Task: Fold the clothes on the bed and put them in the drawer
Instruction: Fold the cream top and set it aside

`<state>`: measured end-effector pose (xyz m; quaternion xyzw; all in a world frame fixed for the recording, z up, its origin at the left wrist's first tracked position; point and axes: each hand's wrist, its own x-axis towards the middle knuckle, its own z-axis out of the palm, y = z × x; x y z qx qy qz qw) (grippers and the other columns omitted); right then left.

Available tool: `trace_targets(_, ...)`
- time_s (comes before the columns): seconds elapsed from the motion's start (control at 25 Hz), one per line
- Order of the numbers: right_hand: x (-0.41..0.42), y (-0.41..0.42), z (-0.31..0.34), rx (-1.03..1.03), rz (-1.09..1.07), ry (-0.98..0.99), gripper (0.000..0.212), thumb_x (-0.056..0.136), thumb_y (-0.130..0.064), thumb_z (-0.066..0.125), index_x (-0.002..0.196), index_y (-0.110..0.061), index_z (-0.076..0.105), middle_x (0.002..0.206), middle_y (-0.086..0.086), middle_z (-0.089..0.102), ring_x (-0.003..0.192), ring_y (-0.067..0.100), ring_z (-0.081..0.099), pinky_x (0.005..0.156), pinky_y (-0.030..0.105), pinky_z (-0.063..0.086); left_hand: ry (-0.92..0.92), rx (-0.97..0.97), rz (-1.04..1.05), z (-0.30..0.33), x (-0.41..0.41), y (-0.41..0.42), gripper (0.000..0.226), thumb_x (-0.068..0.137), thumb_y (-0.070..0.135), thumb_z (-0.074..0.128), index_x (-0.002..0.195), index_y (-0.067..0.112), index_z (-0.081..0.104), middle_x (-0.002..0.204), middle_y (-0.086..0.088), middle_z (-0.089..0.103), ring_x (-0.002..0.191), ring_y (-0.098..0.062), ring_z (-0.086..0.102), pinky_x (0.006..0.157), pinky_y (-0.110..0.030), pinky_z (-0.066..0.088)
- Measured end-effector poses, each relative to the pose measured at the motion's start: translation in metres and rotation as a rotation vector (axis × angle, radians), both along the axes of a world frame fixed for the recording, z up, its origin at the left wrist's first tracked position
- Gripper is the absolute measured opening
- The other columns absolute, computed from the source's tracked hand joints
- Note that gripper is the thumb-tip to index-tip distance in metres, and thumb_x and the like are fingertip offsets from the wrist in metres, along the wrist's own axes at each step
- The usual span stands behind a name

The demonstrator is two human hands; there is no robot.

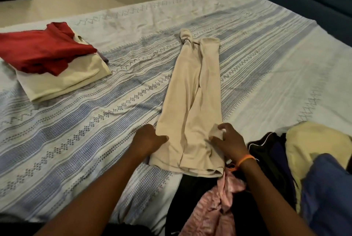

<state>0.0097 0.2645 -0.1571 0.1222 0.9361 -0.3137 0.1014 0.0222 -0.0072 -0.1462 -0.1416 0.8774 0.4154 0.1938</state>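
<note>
One beige trousers [192, 102], two folded garments [57, 64], two hands [148, 140].

No legible text, label or number anywhere.

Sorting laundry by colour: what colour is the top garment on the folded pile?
Dark red garment, resting on a cream one; seen in the head view.

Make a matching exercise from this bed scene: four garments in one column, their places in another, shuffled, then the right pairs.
Things:
1. beige trousers
2. red garment
3. pink garment
4. cream folded garment

Places:
A. bottom of the folded stack
B. near edge, below the trousers' waist
C. top of the folded stack
D. laid out lengthwise mid-bed, under both hands

Pairs: 1-D, 2-C, 3-B, 4-A
</note>
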Motion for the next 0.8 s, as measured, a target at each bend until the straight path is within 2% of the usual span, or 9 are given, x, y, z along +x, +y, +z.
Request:
trace_targets(0.08,0.019,0.005,0.000,-0.218,-0.045,-0.102,0.060,0.071,-0.029,0.085,0.116,-0.020,0.047,0.108,0.012,0.063,0.098,0.027,0.063,0.086,0.037,0.051,-0.062,0.107,-0.040,0.008,0.000,-0.004,0.031,0.085,0.033,0.072,0.102,0.006,0.069,0.095,-0.007,0.068,0.082,-0.020,0.062,0.059,-0.026,0.043)
trace_targets(0.16,0.027,0.007,-0.006,-0.431,-0.067,-0.131,0.060,0.068,-0.018,0.087,0.112,-0.022,0.045,0.113,0.016,0.062,0.098,0.028,0.064,0.086,0.040,0.055,-0.102,0.225,-0.014,0.015,0.001,-0.008,0.023,0.086,0.029,0.072,0.096,0.009,0.068,0.092,-0.006,0.068,0.078,-0.018,0.062,0.059,-0.026,0.047)
trace_targets(0.24,0.024,0.007,-0.003,-0.650,-0.098,-0.115,0.042,0.072,-0.004,0.082,0.101,-0.018,0.055,0.110,0.016,0.065,0.091,0.025,0.064,0.078,0.033,0.056,-0.159,0.410,0.109,0.022,-0.001,-0.012,0.017,0.085,0.019,0.073,0.093,0.005,0.065,0.096,-0.013,0.070,0.080,-0.022,0.066,0.061,-0.029,0.052)
trace_targets(0.32,0.017,0.010,0.010,-0.849,-0.083,-0.136,0.030,0.064,-0.015,0.087,0.088,-0.009,0.069,0.098,0.015,0.070,0.085,0.021,0.064,0.071,0.023,0.054,-0.242,0.656,0.184,0.033,-0.005,-0.013,0.015,0.087,0.007,0.070,0.097,0.002,0.059,0.097,-0.019,0.071,0.078,-0.026,0.068,0.063,-0.034,0.056)
trace_targets(0.44,-0.009,0.020,0.027,-1.016,-0.019,-0.184,0.063,0.043,-0.038,0.095,0.090,0.000,0.075,0.098,0.018,0.072,0.091,0.021,0.068,0.076,0.025,0.056,-0.286,0.787,0.209,0.048,-0.030,-0.014,0.026,0.092,0.005,0.063,0.113,0.014,0.051,0.091,-0.015,0.068,0.065,-0.020,0.063,0.055,-0.032,0.054)
trace_targets(0.52,-0.040,0.026,0.032,-1.050,-0.002,-0.243,0.066,0.041,-0.037,0.097,0.092,0.000,0.076,0.099,0.019,0.072,0.091,0.023,0.069,0.076,0.028,0.057,-0.314,0.836,0.184,0.061,-0.053,-0.009,0.019,0.093,0.007,0.061,0.112,0.009,0.059,0.087,-0.011,0.067,0.064,-0.018,0.063,0.055,-0.029,0.054)
trace_targets(0.64,-0.096,0.028,0.043,-1.179,-0.049,-0.316,0.065,0.049,-0.032,0.095,0.101,0.001,0.072,0.111,0.021,0.068,0.103,0.029,0.067,0.078,0.035,0.059,-0.338,0.936,0.312,0.076,-0.099,0.007,0.010,0.096,0.009,0.057,0.099,0.001,0.062,0.084,-0.013,0.062,0.069,-0.019,0.061,0.055,-0.027,0.057)
trace_targets(0.72,-0.132,0.025,0.041,-1.408,-0.217,-0.316,0.059,0.065,-0.031,0.086,0.111,0.000,0.066,0.115,0.020,0.067,0.109,0.029,0.065,0.076,0.038,0.060,-0.311,1.082,0.430,0.083,-0.134,0.016,0.022,0.101,0.023,0.051,0.101,0.002,0.056,0.083,-0.011,0.058,0.070,-0.019,0.058,0.053,-0.026,0.056)
trace_targets(0.8,-0.152,0.017,0.022,-1.504,-0.454,-0.153,0.034,0.085,-0.036,0.066,0.107,-0.010,0.060,0.094,0.015,0.072,0.079,0.020,0.070,0.061,0.030,0.059,-0.249,1.096,0.530,0.075,-0.162,0.020,0.037,0.102,0.040,0.045,0.109,0.004,0.050,0.089,-0.012,0.059,0.072,-0.021,0.059,0.056,-0.030,0.054)
